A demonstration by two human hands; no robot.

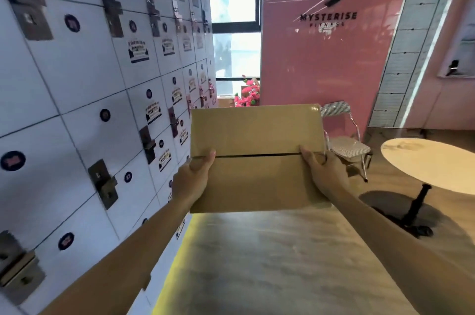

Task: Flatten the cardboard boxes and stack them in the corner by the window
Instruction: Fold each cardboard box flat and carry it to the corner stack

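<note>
A person holds a cardboard box (257,157) out in front at about chest height, above the floor (270,263), in the middle of the view. The left hand (194,178) takes its left edge, thumb laid over the top face by the dark seam between the two flaps; the right hand (322,175) takes the right edge the same way, so each grip is curled round a side of the box. The remaining fingers are hidden beneath, and the box seems flattened, though the angle makes that hard to judge. A wall of white lockers (84,98) runs along the left. Far ahead is a window (235,31) with pink flowers (248,96) below it, beside a pink wall (334,57). To the right stand a folding chair (347,142) and a round surface (431,165).
</note>
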